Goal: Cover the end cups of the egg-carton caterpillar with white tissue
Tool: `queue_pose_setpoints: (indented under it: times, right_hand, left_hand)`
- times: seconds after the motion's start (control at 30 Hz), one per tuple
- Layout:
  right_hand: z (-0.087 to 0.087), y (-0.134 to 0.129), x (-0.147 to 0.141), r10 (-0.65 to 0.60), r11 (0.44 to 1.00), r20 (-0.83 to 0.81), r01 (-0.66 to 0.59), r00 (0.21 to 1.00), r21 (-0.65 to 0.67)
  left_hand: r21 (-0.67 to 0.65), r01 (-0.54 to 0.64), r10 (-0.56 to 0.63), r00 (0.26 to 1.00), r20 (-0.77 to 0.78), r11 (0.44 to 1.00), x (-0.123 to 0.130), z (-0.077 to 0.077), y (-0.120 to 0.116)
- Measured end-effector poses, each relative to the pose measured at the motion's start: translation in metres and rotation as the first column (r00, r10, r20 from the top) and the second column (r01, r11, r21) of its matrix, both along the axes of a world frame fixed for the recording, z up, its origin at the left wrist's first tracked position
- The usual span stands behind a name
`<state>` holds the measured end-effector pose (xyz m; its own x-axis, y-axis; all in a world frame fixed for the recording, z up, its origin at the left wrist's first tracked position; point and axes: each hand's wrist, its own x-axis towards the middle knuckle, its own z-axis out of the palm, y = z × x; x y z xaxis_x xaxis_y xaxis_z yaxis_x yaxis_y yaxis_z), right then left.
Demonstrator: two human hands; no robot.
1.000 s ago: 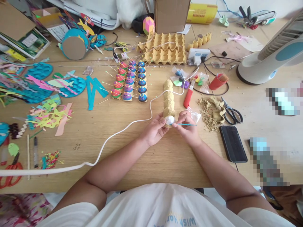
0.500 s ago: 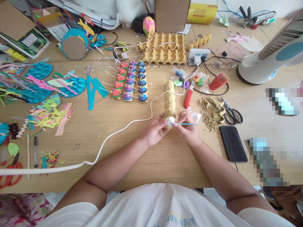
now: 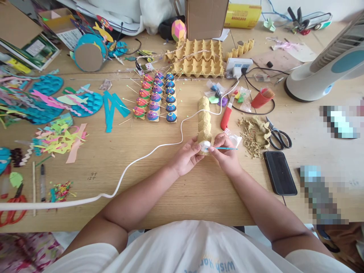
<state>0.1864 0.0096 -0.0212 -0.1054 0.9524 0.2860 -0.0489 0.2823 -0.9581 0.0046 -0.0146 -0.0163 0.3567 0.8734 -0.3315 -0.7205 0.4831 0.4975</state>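
A yellowish strip of egg-carton cups lies upright in front of me, pointing away. Its nearest cup bears a smooth white patch that looks like soft clay. My left hand grips the near end of the strip from the left, its thumb at the white patch. Pinched in my right hand is a thin blue stick, its tip at the right side of the white patch. A small clear plastic packet lies just behind my right hand.
A white cable crosses the table and the strip. To the right are a red-handled knife, carton scraps, black scissors and a phone. Painted cup strips with pins stand left, egg trays behind.
The blue stick has shifted very slightly to the right against the white patch. Both hands otherwise stay in the same place.
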Motion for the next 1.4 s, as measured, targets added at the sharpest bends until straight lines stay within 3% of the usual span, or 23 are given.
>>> queue_pose_setpoints:
  times: [0.53,0.83,1.1,1.4]
  right_hand:
    - [-0.002,0.001,-0.001,0.069,0.983,-0.142,-0.091,0.987,-0.158]
    - [-0.013,0.007,0.005,0.160,0.976,-0.284,-0.195,0.945,-0.099]
    - [-0.009,0.008,0.005,0.177,0.977,-0.154,-0.193,0.972,-0.095]
    - [-0.009,0.006,0.005,0.148,0.982,-0.168,-0.165,0.975,-0.091]
  left_hand:
    - [0.008,-0.009,0.009,0.999,-0.048,1.000,0.001,-0.004,0.001]
    - [-0.010,-0.003,0.003,1.000,0.010,1.000,-0.003,0.000,0.003]
    - [-0.034,0.011,-0.010,1.000,0.013,0.999,-0.004,0.004,0.002]
    - [-0.049,0.041,-0.039,0.998,0.043,0.998,-0.003,0.008,0.002]
